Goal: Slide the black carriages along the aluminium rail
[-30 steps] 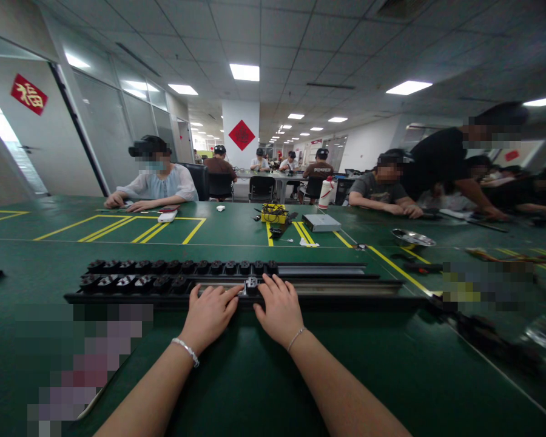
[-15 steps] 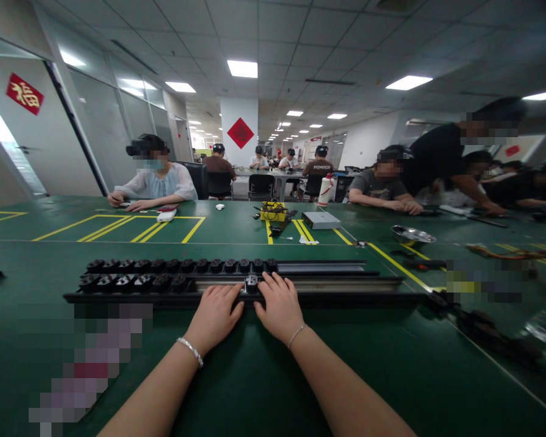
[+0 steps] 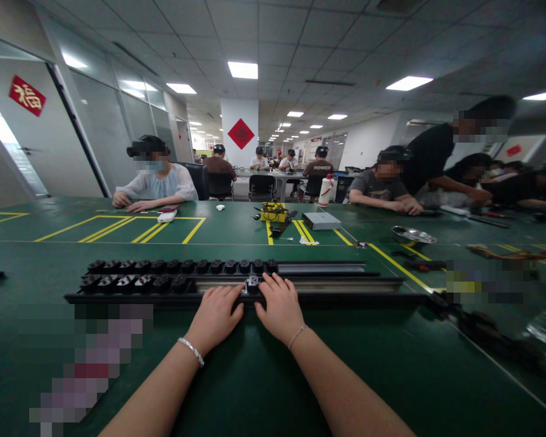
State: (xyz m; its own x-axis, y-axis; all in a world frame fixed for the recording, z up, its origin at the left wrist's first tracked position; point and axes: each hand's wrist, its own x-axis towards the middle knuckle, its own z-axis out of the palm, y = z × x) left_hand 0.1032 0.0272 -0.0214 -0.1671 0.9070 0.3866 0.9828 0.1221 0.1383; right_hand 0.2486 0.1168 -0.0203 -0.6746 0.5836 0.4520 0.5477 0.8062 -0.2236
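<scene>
A small black socket module (image 3: 252,282) sits in the channel of the front black power track (image 3: 337,287), between my two hands. My left hand (image 3: 216,312) curls over the track, index fingertip at the module's left side and thumb at the track's front edge. From the right, my right hand (image 3: 281,309) closes on the module, its fingers reaching over the channel and its thumb low in front. Several similar socket modules (image 3: 125,281) fill the left part of this track. A second black track (image 3: 321,267) behind it carries a long row of them. My fingertips partly hide the held module.
A yellow box with cables (image 3: 273,212) and a grey box (image 3: 321,221) stand farther back. A metal bowl (image 3: 413,235) and dark tools (image 3: 423,265) lie right. Dark parts (image 3: 486,334) lie at the near right. Co-workers sit across the green table (image 3: 236,376).
My left hand's fingers have drawn in slightly toward the module, while my right hand stays put. The standing person at the right has shifted left.
</scene>
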